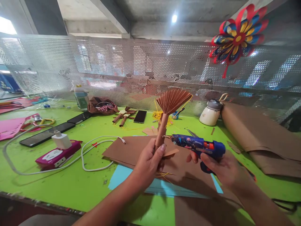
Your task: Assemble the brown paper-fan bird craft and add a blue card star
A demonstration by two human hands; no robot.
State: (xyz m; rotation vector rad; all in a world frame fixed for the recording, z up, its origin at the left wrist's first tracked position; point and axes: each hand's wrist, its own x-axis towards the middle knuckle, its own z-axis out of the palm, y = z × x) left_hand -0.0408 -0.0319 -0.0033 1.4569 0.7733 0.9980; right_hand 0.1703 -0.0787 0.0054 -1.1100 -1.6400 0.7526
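Head view: one brown paper fan [174,102] is held above brown sheets [127,152], its tube [161,130] wrapped by the left hand [151,155]; one blue glue gun [196,144] is grasped by the right hand [224,168], nozzle [166,137] beside the tube. Green tabletop [70,188] is exposed between one white cable [95,170] and the near edge [42,203], backed by a perforated screen [129,62].

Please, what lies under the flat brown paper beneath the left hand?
Light-blue paper sheets stick out from under the flat brown paper, above the bright green tabletop. Anything further in is covered and cannot be seen.
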